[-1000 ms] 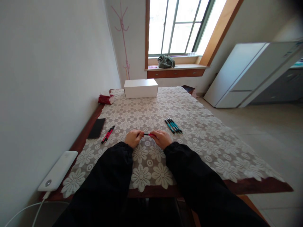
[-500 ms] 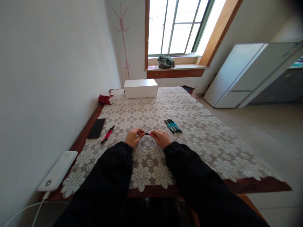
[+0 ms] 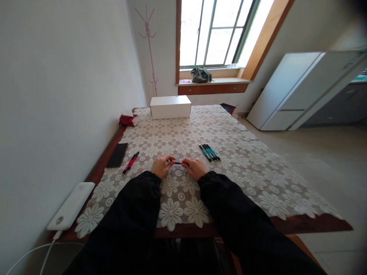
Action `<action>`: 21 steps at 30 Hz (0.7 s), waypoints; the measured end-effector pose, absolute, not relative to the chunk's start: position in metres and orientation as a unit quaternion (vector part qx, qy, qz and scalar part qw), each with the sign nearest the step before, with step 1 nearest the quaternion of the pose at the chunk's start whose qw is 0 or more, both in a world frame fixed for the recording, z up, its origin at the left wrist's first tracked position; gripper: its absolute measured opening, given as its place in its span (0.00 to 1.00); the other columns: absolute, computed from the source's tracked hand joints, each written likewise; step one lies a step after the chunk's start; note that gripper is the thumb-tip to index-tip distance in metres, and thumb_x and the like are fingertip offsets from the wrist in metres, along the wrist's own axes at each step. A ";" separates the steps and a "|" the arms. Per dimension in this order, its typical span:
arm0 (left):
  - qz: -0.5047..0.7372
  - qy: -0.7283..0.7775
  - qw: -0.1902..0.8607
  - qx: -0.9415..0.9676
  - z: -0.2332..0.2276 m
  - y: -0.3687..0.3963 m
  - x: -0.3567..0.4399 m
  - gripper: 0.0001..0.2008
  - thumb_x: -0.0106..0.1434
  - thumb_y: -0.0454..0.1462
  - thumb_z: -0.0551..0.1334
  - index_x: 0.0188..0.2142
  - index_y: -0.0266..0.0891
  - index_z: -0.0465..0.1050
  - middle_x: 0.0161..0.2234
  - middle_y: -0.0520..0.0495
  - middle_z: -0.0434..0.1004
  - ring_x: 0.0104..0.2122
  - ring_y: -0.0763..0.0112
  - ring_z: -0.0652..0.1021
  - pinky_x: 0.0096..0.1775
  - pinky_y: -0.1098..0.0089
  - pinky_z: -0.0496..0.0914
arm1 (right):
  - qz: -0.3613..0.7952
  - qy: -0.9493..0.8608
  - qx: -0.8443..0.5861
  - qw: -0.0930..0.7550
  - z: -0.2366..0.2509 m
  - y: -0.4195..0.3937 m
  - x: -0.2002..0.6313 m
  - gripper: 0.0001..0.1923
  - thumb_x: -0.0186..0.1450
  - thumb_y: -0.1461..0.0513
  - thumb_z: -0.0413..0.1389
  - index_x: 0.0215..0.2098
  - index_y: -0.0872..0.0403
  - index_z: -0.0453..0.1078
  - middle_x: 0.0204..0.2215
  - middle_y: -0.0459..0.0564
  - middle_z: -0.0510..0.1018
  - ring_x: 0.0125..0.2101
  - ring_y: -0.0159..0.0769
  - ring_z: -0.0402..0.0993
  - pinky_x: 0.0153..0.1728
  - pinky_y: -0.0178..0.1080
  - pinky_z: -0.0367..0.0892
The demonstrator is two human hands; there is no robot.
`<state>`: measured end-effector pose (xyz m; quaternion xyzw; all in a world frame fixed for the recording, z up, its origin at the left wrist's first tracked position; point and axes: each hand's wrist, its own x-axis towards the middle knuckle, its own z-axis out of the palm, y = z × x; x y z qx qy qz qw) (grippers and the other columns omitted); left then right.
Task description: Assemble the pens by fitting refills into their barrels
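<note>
Between my two hands a red and black pen [image 3: 178, 163] lies level, just over the lace tablecloth [image 3: 181, 196]. My left hand [image 3: 163, 165] pinches its black end between thumb and fingers. On the red part, my right hand [image 3: 195, 167] is closed the same way, and its fingers cover that end. Several teal and black pens [image 3: 210, 152] lie side by side to the right, beyond my right hand. Left of my left hand, red and black pens [image 3: 130, 162] rest together on the cloth.
A dark phone [image 3: 117, 155] lies by the left table edge, with a white power bank [image 3: 71, 206] and its cable nearer me. Toward the far end stand a white box [image 3: 170, 107] and a red tissue pack [image 3: 128, 120]. A wall runs along the left side.
Both hands keep their hold on the pen in nearly the same place. The pens on the table have not moved.
</note>
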<state>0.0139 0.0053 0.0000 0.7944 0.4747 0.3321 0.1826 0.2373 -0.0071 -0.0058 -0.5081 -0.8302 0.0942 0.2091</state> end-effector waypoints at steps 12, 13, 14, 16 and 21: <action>0.232 0.758 0.009 0.610 0.054 0.033 -0.125 0.21 0.61 0.44 0.61 0.52 0.41 0.72 0.53 0.39 0.76 0.53 0.48 0.74 0.53 0.54 0.67 | 0.085 -0.781 -0.570 0.240 -0.007 -0.002 0.245 0.11 0.68 0.68 0.47 0.43 0.51 0.68 0.42 0.52 0.78 0.36 0.38 0.73 0.33 0.37 0.59; 0.200 0.784 -0.002 0.588 0.053 0.037 -0.141 0.24 0.60 0.45 0.62 0.54 0.40 0.71 0.55 0.36 0.74 0.55 0.45 0.72 0.53 0.52 0.67 | 0.085 -0.783 -0.568 0.241 -0.007 -0.002 0.244 0.11 0.67 0.68 0.48 0.42 0.51 0.68 0.42 0.52 0.78 0.37 0.38 0.73 0.34 0.37 0.59; 0.172 0.803 -0.002 0.571 0.051 0.040 -0.155 0.27 0.59 0.46 0.62 0.56 0.39 0.69 0.56 0.34 0.73 0.56 0.43 0.71 0.54 0.51 0.67 | 0.083 -0.783 -0.567 0.242 -0.007 -0.002 0.244 0.11 0.67 0.69 0.48 0.42 0.51 0.68 0.42 0.52 0.77 0.37 0.38 0.72 0.34 0.38 0.59; 0.135 0.833 0.005 0.536 0.046 0.047 -0.176 0.33 0.57 0.49 0.63 0.59 0.37 0.65 0.58 0.30 0.70 0.58 0.40 0.70 0.54 0.49 0.66 | 0.080 -0.783 -0.566 0.244 -0.008 -0.002 0.244 0.10 0.66 0.69 0.48 0.41 0.52 0.68 0.41 0.52 0.77 0.37 0.39 0.72 0.34 0.38 0.59; 0.099 0.849 0.035 0.518 0.036 0.053 -0.187 0.41 0.56 0.56 0.61 0.62 0.33 0.59 0.58 0.25 0.69 0.57 0.39 0.71 0.54 0.51 0.65 | 0.074 -0.784 -0.567 0.243 -0.010 -0.001 0.244 0.10 0.66 0.68 0.49 0.41 0.52 0.68 0.40 0.51 0.78 0.37 0.38 0.72 0.35 0.37 0.60</action>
